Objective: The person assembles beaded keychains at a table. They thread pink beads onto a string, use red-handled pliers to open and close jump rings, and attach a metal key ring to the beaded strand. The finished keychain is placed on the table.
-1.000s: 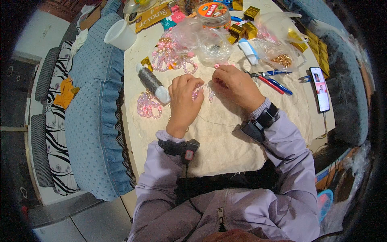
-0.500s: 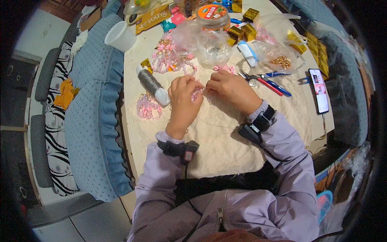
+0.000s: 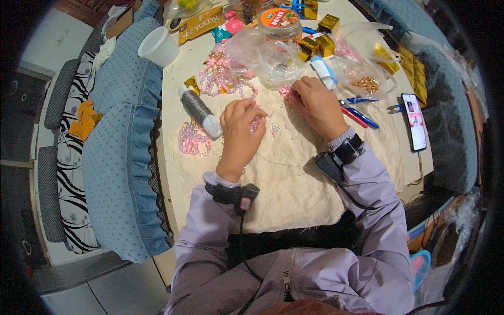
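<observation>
My left hand [image 3: 240,137] is closed, pinching a strand of pink and clear beads [image 3: 256,124] near the middle of the cream cloth. My right hand [image 3: 318,107] reaches to the far side of the cloth, fingers bent together at a small heap of pink beads [image 3: 286,93]; what sits between its fingertips is hidden. Between the hands lie a few loose clear beads [image 3: 275,129]. Left of my left hand are a finished-looking loop of pink beads [image 3: 193,140] and a spool of grey thread [image 3: 198,109]. A thin thread runs across the cloth [image 3: 294,194].
Farther back lie more beaded strands [image 3: 220,73], clear plastic bags [image 3: 278,65], a round lidded tub [image 3: 279,23] and small gold boxes [image 3: 318,46]. At the right are pliers [image 3: 362,118] and a phone [image 3: 415,123]. A white plastic bucket [image 3: 159,48] stands at the left edge.
My right hand has moved away from my left hand, to the right and farther back, onto the pink bead heap. Loose beads between the hands are uncovered. My left hand stays put.
</observation>
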Action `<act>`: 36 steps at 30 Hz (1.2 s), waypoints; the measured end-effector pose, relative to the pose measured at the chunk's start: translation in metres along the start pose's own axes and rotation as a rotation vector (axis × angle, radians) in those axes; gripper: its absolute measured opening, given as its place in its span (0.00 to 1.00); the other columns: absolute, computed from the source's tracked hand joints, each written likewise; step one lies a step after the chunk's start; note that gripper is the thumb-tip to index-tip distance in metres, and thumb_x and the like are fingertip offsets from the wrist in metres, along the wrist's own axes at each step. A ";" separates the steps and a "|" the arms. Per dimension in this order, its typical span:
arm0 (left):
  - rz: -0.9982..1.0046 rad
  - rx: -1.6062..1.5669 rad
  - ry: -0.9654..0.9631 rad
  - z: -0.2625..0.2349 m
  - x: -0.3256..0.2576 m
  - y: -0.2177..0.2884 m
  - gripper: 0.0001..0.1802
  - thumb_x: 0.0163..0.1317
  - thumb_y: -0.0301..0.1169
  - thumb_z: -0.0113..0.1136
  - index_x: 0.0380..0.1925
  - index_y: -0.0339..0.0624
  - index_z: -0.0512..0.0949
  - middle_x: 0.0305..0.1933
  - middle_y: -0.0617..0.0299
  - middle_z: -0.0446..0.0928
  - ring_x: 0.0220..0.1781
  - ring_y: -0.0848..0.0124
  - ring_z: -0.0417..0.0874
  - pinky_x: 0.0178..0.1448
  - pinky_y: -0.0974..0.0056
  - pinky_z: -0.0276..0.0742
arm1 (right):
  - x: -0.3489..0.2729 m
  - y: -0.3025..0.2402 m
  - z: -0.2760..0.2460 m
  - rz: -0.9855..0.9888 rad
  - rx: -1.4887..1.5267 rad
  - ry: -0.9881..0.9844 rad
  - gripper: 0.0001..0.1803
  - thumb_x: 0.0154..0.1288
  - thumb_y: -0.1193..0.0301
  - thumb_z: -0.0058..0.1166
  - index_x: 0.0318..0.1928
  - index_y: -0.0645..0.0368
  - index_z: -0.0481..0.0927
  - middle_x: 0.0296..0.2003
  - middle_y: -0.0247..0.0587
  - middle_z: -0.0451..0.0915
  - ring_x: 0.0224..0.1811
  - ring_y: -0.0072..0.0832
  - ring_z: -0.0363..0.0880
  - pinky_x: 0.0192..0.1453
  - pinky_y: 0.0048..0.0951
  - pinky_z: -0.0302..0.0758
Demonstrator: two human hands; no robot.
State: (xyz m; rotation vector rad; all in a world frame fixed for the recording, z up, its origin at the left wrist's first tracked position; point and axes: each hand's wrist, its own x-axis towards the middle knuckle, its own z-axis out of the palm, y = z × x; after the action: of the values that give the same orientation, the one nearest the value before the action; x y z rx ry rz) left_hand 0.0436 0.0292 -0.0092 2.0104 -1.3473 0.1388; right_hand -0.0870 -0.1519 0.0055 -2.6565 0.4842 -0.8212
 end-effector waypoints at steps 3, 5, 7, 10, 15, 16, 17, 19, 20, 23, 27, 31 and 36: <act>0.005 -0.004 0.006 0.000 0.000 0.001 0.09 0.53 0.28 0.69 0.36 0.48 0.85 0.53 0.60 0.79 0.64 0.57 0.73 0.68 0.51 0.60 | -0.002 0.001 0.002 -0.028 0.038 0.007 0.06 0.64 0.69 0.60 0.39 0.56 0.80 0.38 0.40 0.79 0.45 0.42 0.80 0.42 0.43 0.81; 0.003 -0.010 0.010 0.001 0.001 0.001 0.10 0.54 0.28 0.69 0.37 0.49 0.85 0.54 0.60 0.79 0.65 0.57 0.73 0.69 0.51 0.60 | -0.001 0.001 0.004 -0.078 0.114 0.019 0.06 0.63 0.70 0.60 0.38 0.56 0.81 0.38 0.39 0.79 0.45 0.41 0.80 0.43 0.42 0.81; 0.004 -0.009 0.012 0.001 0.001 0.001 0.10 0.53 0.29 0.70 0.38 0.49 0.86 0.55 0.61 0.79 0.65 0.57 0.72 0.69 0.51 0.60 | 0.000 -0.001 0.006 -0.146 0.129 -0.024 0.05 0.62 0.71 0.60 0.38 0.57 0.81 0.38 0.38 0.79 0.45 0.40 0.80 0.43 0.41 0.81; 0.016 0.006 0.004 0.000 0.000 0.001 0.11 0.53 0.29 0.70 0.39 0.49 0.87 0.56 0.60 0.79 0.66 0.57 0.72 0.70 0.52 0.59 | -0.001 -0.003 0.009 -0.176 0.127 -0.058 0.05 0.60 0.71 0.60 0.36 0.57 0.81 0.38 0.38 0.79 0.45 0.39 0.79 0.44 0.40 0.81; 0.034 -0.010 -0.014 -0.001 0.001 0.001 0.10 0.54 0.28 0.70 0.38 0.48 0.88 0.56 0.61 0.81 0.66 0.58 0.73 0.71 0.54 0.59 | -0.003 -0.003 0.009 -0.193 0.123 -0.087 0.05 0.60 0.71 0.60 0.34 0.58 0.80 0.37 0.40 0.79 0.43 0.41 0.78 0.44 0.40 0.80; 0.041 -0.008 -0.012 -0.001 0.001 0.000 0.10 0.53 0.28 0.70 0.37 0.48 0.88 0.56 0.62 0.81 0.66 0.59 0.73 0.71 0.54 0.59 | -0.003 -0.004 0.009 -0.206 0.133 -0.088 0.05 0.60 0.71 0.60 0.34 0.59 0.80 0.37 0.40 0.79 0.43 0.41 0.78 0.44 0.41 0.79; 0.048 -0.015 -0.006 -0.001 0.001 0.000 0.09 0.53 0.27 0.71 0.36 0.49 0.88 0.55 0.62 0.81 0.66 0.59 0.74 0.71 0.53 0.59 | -0.002 -0.005 0.007 -0.206 0.143 -0.103 0.05 0.60 0.71 0.60 0.34 0.59 0.79 0.36 0.41 0.79 0.42 0.41 0.78 0.44 0.41 0.79; 0.053 -0.018 -0.008 -0.001 0.001 0.000 0.10 0.53 0.27 0.71 0.36 0.49 0.88 0.55 0.62 0.81 0.66 0.59 0.74 0.71 0.53 0.59 | -0.002 -0.009 0.005 -0.207 0.134 -0.074 0.05 0.60 0.71 0.60 0.34 0.59 0.79 0.36 0.42 0.78 0.43 0.41 0.78 0.44 0.42 0.79; 0.051 -0.014 -0.015 -0.001 0.000 0.000 0.10 0.53 0.27 0.70 0.38 0.49 0.88 0.55 0.62 0.81 0.66 0.59 0.74 0.71 0.54 0.59 | -0.001 -0.011 0.003 -0.171 0.123 -0.098 0.05 0.60 0.71 0.60 0.34 0.59 0.79 0.35 0.42 0.78 0.43 0.42 0.78 0.44 0.42 0.79; 0.024 -0.015 -0.024 -0.002 0.000 0.001 0.13 0.54 0.27 0.68 0.42 0.48 0.87 0.56 0.62 0.81 0.67 0.59 0.73 0.71 0.54 0.59 | -0.004 -0.015 -0.004 -0.084 0.101 0.030 0.05 0.60 0.72 0.61 0.34 0.59 0.79 0.35 0.43 0.79 0.43 0.43 0.79 0.44 0.44 0.79; 0.027 0.000 -0.004 -0.002 0.000 0.002 0.16 0.55 0.27 0.67 0.45 0.48 0.86 0.58 0.61 0.80 0.68 0.58 0.72 0.72 0.53 0.57 | -0.002 -0.008 -0.007 -0.027 0.113 0.106 0.06 0.60 0.72 0.62 0.36 0.59 0.80 0.36 0.43 0.79 0.42 0.44 0.79 0.44 0.44 0.79; 0.046 0.006 -0.027 -0.001 -0.001 0.002 0.15 0.55 0.27 0.66 0.45 0.47 0.85 0.58 0.59 0.79 0.69 0.57 0.71 0.73 0.53 0.56 | -0.001 0.000 -0.003 -0.034 0.186 0.067 0.08 0.60 0.71 0.62 0.39 0.59 0.82 0.38 0.42 0.80 0.45 0.44 0.79 0.46 0.42 0.79; 0.056 0.010 -0.019 -0.001 -0.001 0.000 0.18 0.54 0.26 0.65 0.48 0.45 0.80 0.59 0.58 0.78 0.69 0.56 0.71 0.74 0.52 0.56 | -0.001 -0.006 0.004 -0.290 0.269 -0.073 0.11 0.60 0.75 0.62 0.44 0.60 0.83 0.43 0.46 0.82 0.48 0.45 0.80 0.54 0.40 0.78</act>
State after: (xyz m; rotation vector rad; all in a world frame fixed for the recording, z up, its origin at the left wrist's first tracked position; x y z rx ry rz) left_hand 0.0434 0.0301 -0.0088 1.9880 -1.4175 0.1526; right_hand -0.0845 -0.1451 0.0043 -2.5228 -0.0330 -0.8002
